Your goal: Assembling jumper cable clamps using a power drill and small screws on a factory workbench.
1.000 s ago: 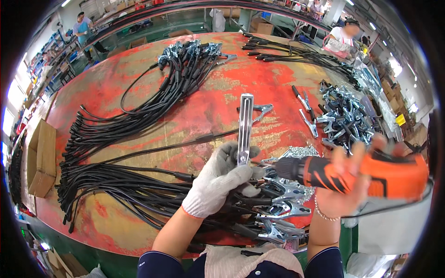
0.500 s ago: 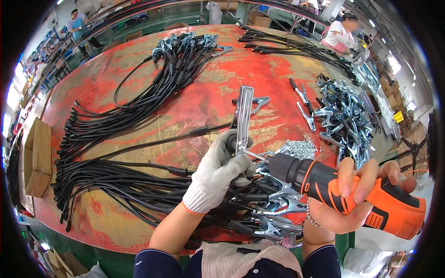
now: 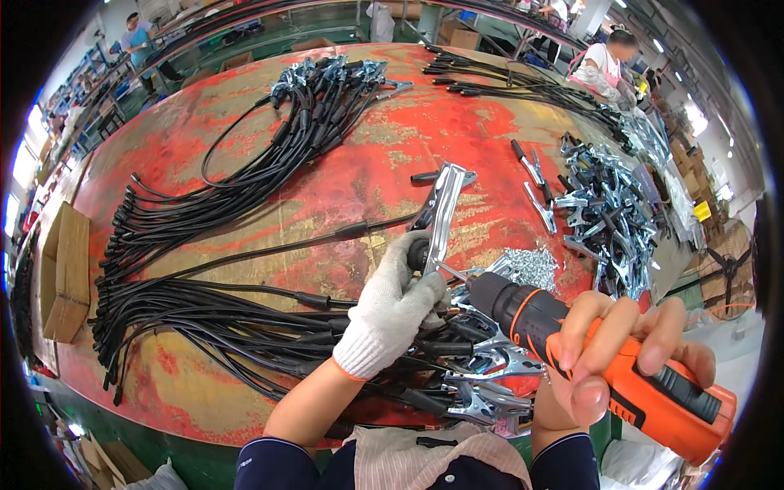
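Observation:
My left hand [image 3: 385, 314], in a white knit glove, is closed around a silver metal spring clamp [image 3: 445, 214] near its lower end. The clamp tilts up and away, and a black cable [image 3: 286, 243] runs toward it from the left. My bare right hand [image 3: 608, 339] grips an orange and black power screwdriver [image 3: 535, 320]. Its thin bit [image 3: 449, 269] points left and reaches the lower end of the clamp; whether it sits in a screw is too small to tell. Another clamp [image 3: 425, 176] lies on the table just behind the held one.
Small silver screws [image 3: 527, 268] lie in a heap past the screwdriver. Loose clamps [image 3: 604, 208] are piled at right. Black cable bundles [image 3: 245, 175] with clamps cover the left and near parts of the red worn table [image 3: 482, 122]. A cardboard box [image 3: 67, 273] stands at far left; a person [image 3: 604, 69] works at far right.
The clamp has turned in my left hand, its upper end leaning right and showing more of its side. The screwdriver's rear end has dropped slightly, so the tool slants more steeply.

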Available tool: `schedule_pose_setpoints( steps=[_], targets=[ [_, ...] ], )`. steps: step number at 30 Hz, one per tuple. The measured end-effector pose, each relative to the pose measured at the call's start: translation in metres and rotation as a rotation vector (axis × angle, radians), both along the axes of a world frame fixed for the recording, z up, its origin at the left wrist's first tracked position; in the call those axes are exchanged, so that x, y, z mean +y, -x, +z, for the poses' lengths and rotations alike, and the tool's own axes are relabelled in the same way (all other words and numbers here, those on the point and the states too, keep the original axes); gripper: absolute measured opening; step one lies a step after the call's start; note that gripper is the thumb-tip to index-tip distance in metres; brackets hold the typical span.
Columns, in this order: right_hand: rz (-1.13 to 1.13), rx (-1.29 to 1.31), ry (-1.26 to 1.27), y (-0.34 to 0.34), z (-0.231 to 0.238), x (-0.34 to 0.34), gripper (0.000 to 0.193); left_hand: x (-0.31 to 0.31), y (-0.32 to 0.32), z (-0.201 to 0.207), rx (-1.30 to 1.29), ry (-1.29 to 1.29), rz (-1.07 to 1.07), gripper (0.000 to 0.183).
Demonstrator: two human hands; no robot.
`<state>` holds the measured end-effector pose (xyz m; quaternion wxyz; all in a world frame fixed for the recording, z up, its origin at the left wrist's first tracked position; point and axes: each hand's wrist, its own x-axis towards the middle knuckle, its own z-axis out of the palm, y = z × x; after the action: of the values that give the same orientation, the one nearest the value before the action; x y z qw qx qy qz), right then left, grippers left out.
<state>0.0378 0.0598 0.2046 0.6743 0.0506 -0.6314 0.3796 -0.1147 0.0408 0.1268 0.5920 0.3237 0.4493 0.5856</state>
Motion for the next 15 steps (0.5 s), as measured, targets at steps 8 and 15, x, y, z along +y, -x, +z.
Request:
schedule_pose_setpoints(
  steps=[8,15],
  targets=[
    [0.166,0.002,-0.071,0.000,-0.015,0.012,0.094,0.001,-0.002,-0.009,0.018,0.085,-0.034,0.029],
    [0.201,-0.083,0.004,-0.012,0.003,0.014,0.071,0.017,0.003,-0.016,0.144,0.002,-0.098,0.043]
  ],
)
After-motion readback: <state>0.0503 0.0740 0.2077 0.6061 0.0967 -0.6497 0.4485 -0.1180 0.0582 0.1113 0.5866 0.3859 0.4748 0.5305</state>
